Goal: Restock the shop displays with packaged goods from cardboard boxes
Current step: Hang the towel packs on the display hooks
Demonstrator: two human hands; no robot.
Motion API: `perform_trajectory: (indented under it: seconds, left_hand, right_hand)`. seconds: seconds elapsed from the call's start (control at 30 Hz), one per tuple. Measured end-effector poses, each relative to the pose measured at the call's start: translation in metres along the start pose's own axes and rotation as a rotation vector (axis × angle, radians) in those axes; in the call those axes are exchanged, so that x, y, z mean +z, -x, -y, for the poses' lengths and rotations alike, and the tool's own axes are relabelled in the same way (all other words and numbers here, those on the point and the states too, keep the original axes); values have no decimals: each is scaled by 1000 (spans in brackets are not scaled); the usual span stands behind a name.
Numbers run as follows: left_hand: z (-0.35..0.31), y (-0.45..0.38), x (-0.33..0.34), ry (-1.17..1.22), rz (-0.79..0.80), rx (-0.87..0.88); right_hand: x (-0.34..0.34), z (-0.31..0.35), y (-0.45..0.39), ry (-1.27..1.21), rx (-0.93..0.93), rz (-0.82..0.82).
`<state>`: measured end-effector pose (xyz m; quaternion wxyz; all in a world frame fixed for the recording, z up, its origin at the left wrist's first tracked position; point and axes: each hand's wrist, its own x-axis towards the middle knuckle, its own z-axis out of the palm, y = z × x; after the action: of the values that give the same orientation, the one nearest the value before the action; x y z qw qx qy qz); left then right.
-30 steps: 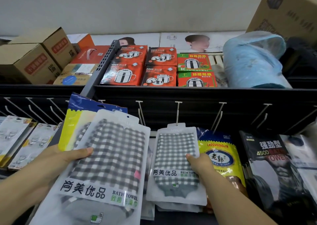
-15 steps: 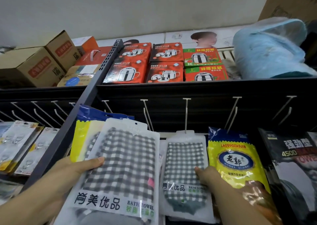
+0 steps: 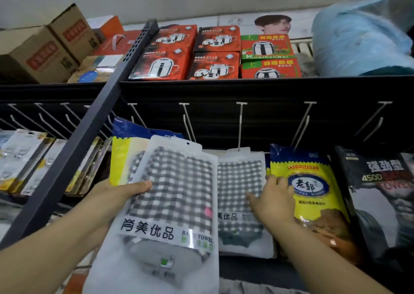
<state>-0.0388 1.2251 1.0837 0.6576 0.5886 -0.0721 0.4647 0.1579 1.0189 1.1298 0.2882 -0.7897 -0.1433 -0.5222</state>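
My left hand (image 3: 116, 195) grips a stack of packaged goods, thumb across the front. The front one is a clear pack with a grey-checked bath towel (image 3: 177, 192); a yellow and blue pack (image 3: 125, 145) sits behind it. Another checked towel pack (image 3: 237, 181) hangs on a display hook (image 3: 240, 125) at the centre. My right hand (image 3: 273, 199) rests on the right half of this hanging pack with its fingers spread and fairly straight.
A yellow pack (image 3: 313, 181) and a black towel pack (image 3: 380, 192) hang to the right. Bare hooks (image 3: 302, 123) stick out above. A grey upright post (image 3: 89, 136) crosses on the left. The top shelf holds red pot boxes (image 3: 215, 53), cardboard boxes (image 3: 40, 53) and a blue wrapped bundle (image 3: 363, 35).
My right hand has shifted from gripping the hanging pack's right edge to lying on its front, a little higher. The view has moved closer; my left hand keeps its stack.
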Motion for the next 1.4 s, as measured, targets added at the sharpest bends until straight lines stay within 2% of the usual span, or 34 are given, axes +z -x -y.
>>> perform_trajectory:
  seconds: [0.03, 0.07, 0.13, 0.2, 0.3, 0.47, 0.67, 0.93, 1.07, 1.4]
  left_hand:
    - [2, 0, 3, 24, -5, 2]
    - [4, 0, 5, 44, -14, 6]
    - [6, 0, 10, 72, -13, 19]
    - [7, 2, 15, 106, -18, 37]
    - [8, 7, 21, 152, -5, 46]
    - [9, 14, 28, 99, 56, 46]
    - [10, 11, 31, 99, 48, 73]
    - [12, 6, 24, 142, -59, 82]
    - [7, 2, 7, 138, -124, 30]
    - [4, -3, -20, 76, -201, 28]
  right_hand:
    - [-9, 6, 8, -98, -54, -16]
    - [-18, 13, 16, -277, -55, 54]
    - [-33, 30, 36, -607, 27, 373]
    - [-40, 42, 56, -745, 75, 614]
    - [-46, 43, 72, -935, 85, 675]
    - [-50, 30, 76, -1249, 209, 606]
    - [-50, 22, 75, -1350, 274, 498]
    - [-50, 16, 64, -1296, 327, 412]
    - [-52, 7, 54, -1259, 342, 376]
    - [-70, 8, 24, -1161, 238, 216]
